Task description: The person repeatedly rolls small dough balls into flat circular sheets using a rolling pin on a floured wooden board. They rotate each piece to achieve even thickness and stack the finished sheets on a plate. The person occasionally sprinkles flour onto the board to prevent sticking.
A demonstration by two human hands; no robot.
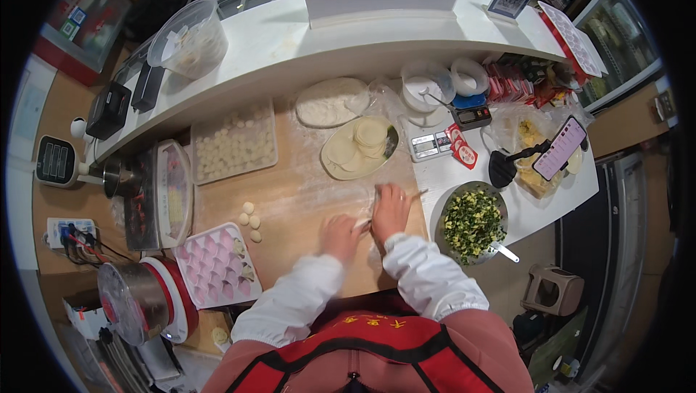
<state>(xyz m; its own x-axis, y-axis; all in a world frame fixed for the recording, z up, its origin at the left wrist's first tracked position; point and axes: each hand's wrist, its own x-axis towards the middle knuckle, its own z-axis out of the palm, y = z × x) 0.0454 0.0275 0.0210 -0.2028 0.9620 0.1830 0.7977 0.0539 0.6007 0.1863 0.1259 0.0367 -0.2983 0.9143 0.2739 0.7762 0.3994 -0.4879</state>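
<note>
My right hand (pixel 391 210) is closed over a thin rolling pin (pixel 421 192), whose tip sticks out to the right; most of it is hidden. Beside it, my left hand (pixel 341 237), slightly blurred, pinches the edge of a small pale dough wrapper (pixel 362 225), mostly covered by my fingers. Both hands are low over the floured wooden board (pixel 290 230). Just beyond them, an oval plate (pixel 335 170) bears stacked round dough wrappers (pixel 368 135). Several small dough balls (pixel 250 220) lie to the left of my left hand.
A tub of dough balls (pixel 233 141) and a flour dish (pixel 332 101) stand at the back. Left is a pink-and-white moulded tray (pixel 216 262) with a few dumplings. Right are a bowl of chopped green filling (pixel 473 222), a digital scale (pixel 433 146) and a phone on a stand (pixel 562 148).
</note>
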